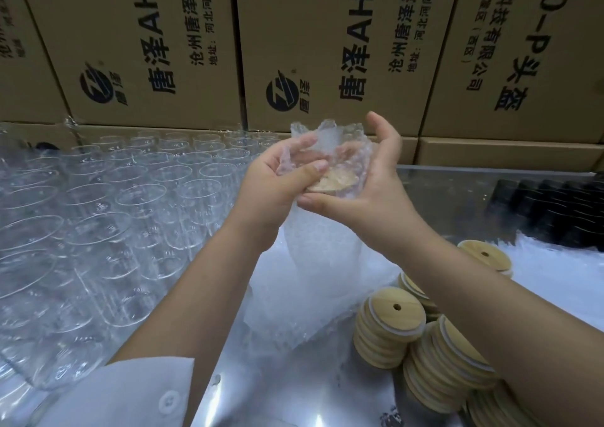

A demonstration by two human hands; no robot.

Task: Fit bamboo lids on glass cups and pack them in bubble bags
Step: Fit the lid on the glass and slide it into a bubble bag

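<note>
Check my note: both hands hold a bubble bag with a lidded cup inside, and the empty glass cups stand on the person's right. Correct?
No. The head view shows the empty glass cups on the person's left. The left hand and right hand do hold the bubble bag with the lidded cup inside.

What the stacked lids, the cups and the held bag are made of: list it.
Stacked lids: pale matte wood, likely bamboo, grain visible, white rim ring. Cups: clear glass by look, glossy rims. Bag: translucent bubble plastic, dimpled.
</note>
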